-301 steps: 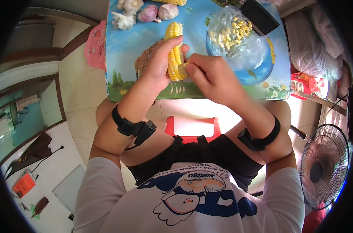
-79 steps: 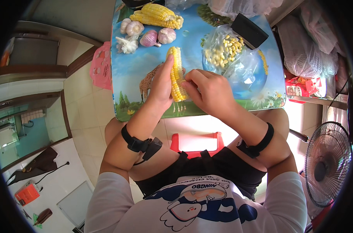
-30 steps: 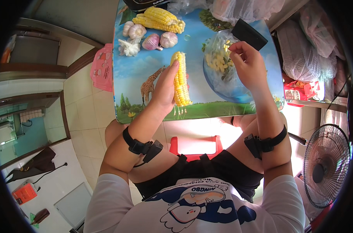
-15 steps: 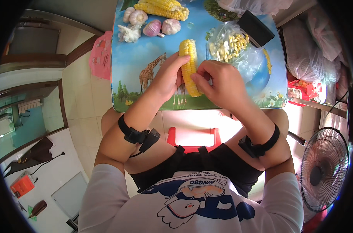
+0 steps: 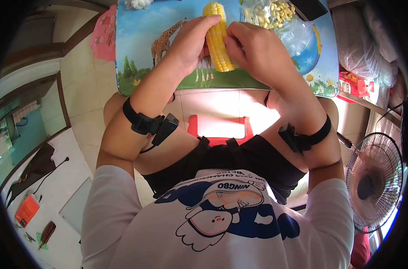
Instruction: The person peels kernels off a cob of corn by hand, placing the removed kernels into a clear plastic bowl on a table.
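Note:
A yellow corn cob (image 5: 216, 42) stands lengthwise between my hands above a table mat printed with a giraffe (image 5: 161, 42). My left hand (image 5: 190, 42) is closed round its left side, thumb lying across the upper part. My right hand (image 5: 255, 49) is curled against the cob's right side, thumb and index finger pressed at the kernels; whether loose kernels are between them is hidden. Beyond it, a clear plastic bag with loose kernels (image 5: 280, 15) lies on a blue round dish (image 5: 309, 60). A white garlic bulb (image 5: 139, 3) shows at the top edge.
A black rectangular object (image 5: 309, 8) lies at the back right. Plastic bags (image 5: 361, 49) and a red package (image 5: 350, 85) crowd the right side. A standing fan (image 5: 372, 179) is at lower right. A pink item (image 5: 103, 36) is left of the table; a red stool (image 5: 219, 125) is below.
A second ago my right hand was over the kernel bag; now it is back against the cob. The view has shifted, so table and hands sit higher in the picture.

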`<action>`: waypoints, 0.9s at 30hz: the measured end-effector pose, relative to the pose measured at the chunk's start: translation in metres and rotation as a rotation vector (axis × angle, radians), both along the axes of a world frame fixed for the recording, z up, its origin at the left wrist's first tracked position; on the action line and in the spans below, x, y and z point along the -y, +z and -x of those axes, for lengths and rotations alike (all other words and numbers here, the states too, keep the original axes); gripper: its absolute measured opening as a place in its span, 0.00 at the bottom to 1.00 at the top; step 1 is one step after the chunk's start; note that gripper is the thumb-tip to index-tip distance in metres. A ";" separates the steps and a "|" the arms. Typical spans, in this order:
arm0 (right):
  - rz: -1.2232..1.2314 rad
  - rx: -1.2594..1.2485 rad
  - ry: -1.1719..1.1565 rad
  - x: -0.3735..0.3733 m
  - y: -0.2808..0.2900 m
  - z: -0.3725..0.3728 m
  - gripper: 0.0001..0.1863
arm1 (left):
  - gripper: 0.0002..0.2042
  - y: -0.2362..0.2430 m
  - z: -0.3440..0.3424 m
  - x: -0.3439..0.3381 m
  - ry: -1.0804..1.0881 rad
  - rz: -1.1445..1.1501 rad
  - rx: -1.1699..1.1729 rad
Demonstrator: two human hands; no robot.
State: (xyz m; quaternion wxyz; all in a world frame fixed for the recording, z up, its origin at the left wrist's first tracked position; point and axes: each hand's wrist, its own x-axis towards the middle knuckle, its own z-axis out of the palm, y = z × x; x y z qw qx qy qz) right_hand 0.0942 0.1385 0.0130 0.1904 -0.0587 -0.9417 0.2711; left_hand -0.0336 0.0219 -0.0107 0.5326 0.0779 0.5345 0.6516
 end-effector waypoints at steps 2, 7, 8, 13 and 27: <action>0.007 -0.004 -0.001 0.001 0.001 0.000 0.11 | 0.17 0.001 -0.002 0.000 0.011 0.013 -0.016; 0.032 0.010 0.007 0.002 -0.001 0.000 0.10 | 0.17 0.001 -0.001 0.001 0.017 0.036 -0.059; 0.077 0.009 0.020 0.002 -0.001 0.000 0.10 | 0.18 -0.002 0.001 0.001 0.000 0.037 -0.064; 0.251 0.046 0.089 -0.002 0.002 -0.002 0.12 | 0.18 -0.007 0.002 0.002 -0.023 0.037 -0.041; 0.002 0.112 -0.037 0.016 -0.005 0.001 0.13 | 0.20 0.001 -0.004 -0.001 0.010 0.006 -0.218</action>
